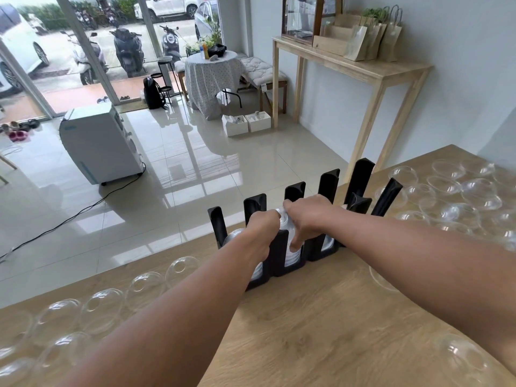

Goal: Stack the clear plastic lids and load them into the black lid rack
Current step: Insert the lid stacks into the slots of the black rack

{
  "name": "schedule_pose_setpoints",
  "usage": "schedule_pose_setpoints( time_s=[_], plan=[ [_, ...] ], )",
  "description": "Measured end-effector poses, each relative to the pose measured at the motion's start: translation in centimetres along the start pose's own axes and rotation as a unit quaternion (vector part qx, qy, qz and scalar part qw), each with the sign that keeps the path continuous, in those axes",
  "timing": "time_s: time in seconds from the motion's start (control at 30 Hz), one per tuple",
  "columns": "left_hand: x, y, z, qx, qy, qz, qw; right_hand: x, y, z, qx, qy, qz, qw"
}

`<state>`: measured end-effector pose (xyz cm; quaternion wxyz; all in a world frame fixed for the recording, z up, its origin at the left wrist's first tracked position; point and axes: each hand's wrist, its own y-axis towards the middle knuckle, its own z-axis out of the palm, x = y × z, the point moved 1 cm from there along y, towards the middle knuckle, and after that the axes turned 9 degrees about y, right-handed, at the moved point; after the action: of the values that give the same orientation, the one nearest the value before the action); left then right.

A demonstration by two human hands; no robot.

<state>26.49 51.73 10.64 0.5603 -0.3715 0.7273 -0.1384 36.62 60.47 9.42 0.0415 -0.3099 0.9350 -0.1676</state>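
1. Nearest, on the counter (321, 325), loose clear plastic lids (103, 308) lie in rows to the left of the black lid rack (279, 247), dome up and well apart from it; more of them are spread to its right, near the counter's far corner.
2. Beyond these, both hands meet over the rack's middle slots. The left hand (261, 227) curls round the left side of a stack of lids (289, 233); the right hand (307, 219) grips its right side and top, one finger pointing down into the slot.
3. The stack sits between the two hands, partly down in the slot, its long axis seemingly upright along the rack's posts. Both hands are equally near it.
4. Judging from this, the coming move is straight down between the posts.
5. The slots on either side already hold lids.
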Motion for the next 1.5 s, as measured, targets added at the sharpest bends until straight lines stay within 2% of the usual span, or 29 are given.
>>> schedule_pose_setpoints(
  time_s=[0.23, 0.47, 0.73, 0.83, 0.9, 0.97, 1.07, 1.13, 1.2, 1.27, 1.33, 1.4, 1.5],
  plan=[
    [0.5, 0.8, -0.2, -0.006, 0.029, 0.036, 0.999, -0.3, -0.1, -0.3, 0.004, 0.031, -0.026, 0.999],
    [0.2, 0.4, 0.1, 0.007, 0.051, 0.039, 0.998, 0.0, -0.3, -0.3, -0.006, 0.003, -0.021, 1.0],
    [0.5, -0.4, -0.3, -0.017, 0.094, 0.069, 0.993, -0.3, -0.9, 0.6, -0.078, -0.065, -0.016, 0.995],
    [0.3, -1.1, -0.9, 0.006, 0.122, 0.088, 0.989, 0.0, -1.3, 0.7, -0.095, -0.074, -0.007, 0.993],
    [0.0, -1.4, -1.7, 0.011, 0.155, 0.114, 0.981, 0.0, -1.7, 0.7, -0.1, -0.071, 0.0, 0.992],
    [-0.5, -1.6, -2.9, -0.016, 0.189, 0.164, 0.968, -0.1, -2.5, 0.5, -0.114, -0.064, 0.005, 0.991],
    [-2.1, -2.2, -4.8, -0.05, 0.225, 0.23, 0.946, -0.6, -4.6, 0.4, -0.201, -0.002, 0.02, 0.979],
    [-3.6, -2.4, -5.9, -0.063, 0.223, 0.267, 0.935, -1.0, -6.7, 1.2, -0.331, 0.094, 0.023, 0.939],
    [-4.9, -1.8, -6.7, -0.076, 0.222, 0.29, 0.928, -0.6, -9.2, 3.3, -0.467, 0.254, 0.023, 0.847],
    [-6.1, -0.5, -7.2, -0.088, 0.241, 0.299, 0.919, 0.6, -11.1, 6.3, -0.503, 0.416, 0.066, 0.754],
    [-7.4, 1.2, -7.5, -0.092, 0.261, 0.289, 0.917, 2.3, -11.8, 9.6, -0.436, 0.56, 0.141, 0.69],
    [-8.4, 3.3, -7.3, -0.072, 0.279, 0.259, 0.922, 3.7, -11.5, 12.3, -0.329, 0.669, 0.198, 0.636],
    [-9.3, 6.2, -6.5, -0.003, 0.349, 0.184, 0.919, 5.0, -9.9, 14.3, -0.228, 0.762, 0.23, 0.561]
  ],
)
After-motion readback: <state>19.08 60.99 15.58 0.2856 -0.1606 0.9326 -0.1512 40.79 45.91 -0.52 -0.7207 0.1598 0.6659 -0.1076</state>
